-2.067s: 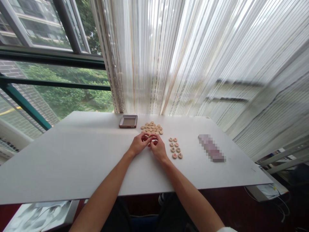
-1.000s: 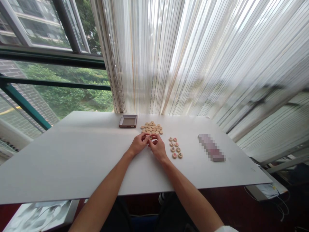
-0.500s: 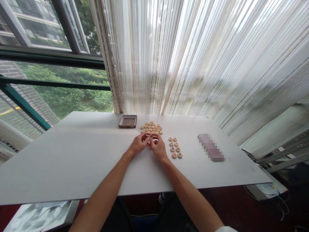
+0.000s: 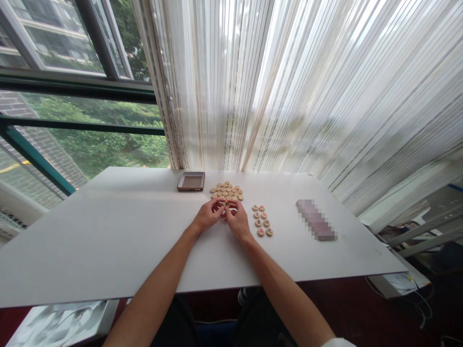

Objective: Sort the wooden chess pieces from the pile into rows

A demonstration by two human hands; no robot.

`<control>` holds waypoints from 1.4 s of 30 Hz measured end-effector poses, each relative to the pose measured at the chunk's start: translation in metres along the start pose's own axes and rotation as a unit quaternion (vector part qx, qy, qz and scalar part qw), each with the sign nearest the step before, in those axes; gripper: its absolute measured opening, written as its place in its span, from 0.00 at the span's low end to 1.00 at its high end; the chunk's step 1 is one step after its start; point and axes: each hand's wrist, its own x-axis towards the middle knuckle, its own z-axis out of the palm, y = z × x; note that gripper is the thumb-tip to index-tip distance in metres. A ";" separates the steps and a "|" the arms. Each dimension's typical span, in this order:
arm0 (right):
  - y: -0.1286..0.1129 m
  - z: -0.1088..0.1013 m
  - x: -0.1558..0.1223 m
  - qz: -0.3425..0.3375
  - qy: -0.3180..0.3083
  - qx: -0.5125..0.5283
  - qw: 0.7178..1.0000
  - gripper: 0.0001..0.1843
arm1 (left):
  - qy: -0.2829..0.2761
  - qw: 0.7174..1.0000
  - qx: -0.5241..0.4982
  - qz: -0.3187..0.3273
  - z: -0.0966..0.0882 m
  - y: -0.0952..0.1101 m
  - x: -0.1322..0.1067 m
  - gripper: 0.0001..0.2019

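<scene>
Between the fingers of both hands is a round wooden Chinese chess piece (image 4: 226,204), its dark-marked face turned up toward me. My left hand (image 4: 209,214) pinches it from the left and my right hand (image 4: 236,218) from the right. Just beyond the fingertips lies a cluster of plain-faced chess pieces (image 4: 227,188), partly covered by the hands. To the right of my right hand, several marked pieces (image 4: 258,223) stand in two columns, some with red characters and some with dark ones.
A shallow open box (image 4: 191,181) with a brown rim sits at the back of the white table (image 4: 126,241). A pixelated pinkish oblong thing (image 4: 315,220) lies to the right. String curtains (image 4: 231,86) hang along the table's far edge, with an open window at left.
Both hands keep their hold on the chess piece in nearly the same spot. The view has shifted very slightly; the pieces on the table have not moved.
</scene>
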 end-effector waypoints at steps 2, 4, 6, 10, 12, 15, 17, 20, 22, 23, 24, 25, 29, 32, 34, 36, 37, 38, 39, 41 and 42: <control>0.000 0.000 0.000 0.003 0.001 0.006 1.000 0.13 | 0.000 1.000 0.009 0.001 0.000 0.001 0.000 0.17; 0.000 0.000 0.000 0.006 0.004 0.013 1.000 0.12 | 0.000 1.000 0.016 0.001 0.000 0.001 0.000 0.17; -0.001 0.000 0.000 0.007 0.005 0.017 1.000 0.12 | 0.001 1.000 0.019 0.001 0.000 0.001 0.000 0.17; -0.003 -0.001 0.001 0.010 0.010 0.012 1.000 0.14 | -0.010 1.000 0.025 0.009 0.000 0.002 -0.001 0.16; -0.004 -0.002 0.001 0.012 0.018 0.007 1.000 0.15 | -0.018 0.999 0.032 0.016 0.000 0.003 -0.001 0.16; -0.003 -0.002 0.001 0.004 0.029 0.001 1.000 0.16 | -0.024 0.999 0.038 0.024 0.000 0.004 -0.002 0.15; -0.001 -0.002 0.001 -0.002 0.035 -0.003 0.999 0.15 | -0.028 0.998 0.039 0.028 0.000 0.005 -0.002 0.15; 0.000 -0.002 0.002 -0.003 0.044 -0.007 0.999 0.14 | -0.035 0.998 0.037 0.031 0.000 0.007 -0.003 0.15; 0.001 -0.002 0.002 -0.004 0.051 -0.015 0.999 0.14 | -0.035 0.998 0.035 0.032 -0.001 0.007 -0.003 0.15; 0.001 -0.003 0.002 -0.006 0.053 -0.021 0.998 0.14 | -0.034 0.998 0.036 0.032 -0.001 0.008 -0.003 0.14; 0.001 -0.003 0.002 -0.009 0.055 -0.026 0.998 0.14 | -0.032 0.998 0.037 0.034 -0.001 0.008 -0.003 0.14; 0.002 -0.003 0.002 -0.012 0.056 -0.029 0.998 0.13 | -0.032 0.998 0.039 0.034 -0.001 0.008 -0.003 0.14; 0.003 -0.003 0.003 -0.010 0.046 -0.014 0.999 0.11 | -0.024 0.999 0.039 0.025 -0.001 0.006 -0.003 0.14; 0.005 -0.002 0.004 -0.001 0.036 0.000 0.999 0.09 | -0.020 0.999 0.024 0.008 -0.001 0.004 -0.003 0.16; 0.006 -0.002 0.005 0.002 0.033 0.003 0.999 0.10 | -0.017 1.000 0.014 0.001 0.000 0.002 -0.003 0.16; 0.006 -0.001 0.005 0.004 0.029 0.002 1.000 0.09 | -0.013 1.000 0.006 -0.003 0.000 0.002 -0.002 0.17; 0.006 -0.001 0.005 0.005 0.027 0.001 1.000 0.09 | -0.012 1.000 0.001 -0.005 0.000 0.002 -0.002 0.18; 0.006 -0.001 0.005 0.005 0.024 0.000 1.000 0.09 | -0.011 1.000 -0.005 -0.006 0.000 0.002 -0.002 0.18; 0.005 -0.001 0.004 0.004 0.018 -0.001 1.000 0.10 | -0.011 1.000 -0.011 -0.008 0.000 0.002 -0.002 0.19; 0.002 -0.001 0.003 0.000 0.008 0.002 1.000 0.10 | -0.009 1.000 -0.019 -0.011 0.000 0.002 -0.002 0.19; 0.000 -0.001 0.003 -0.002 0.002 0.004 1.000 0.10 | -0.006 1.000 -0.022 -0.012 0.000 0.001 -0.002 0.19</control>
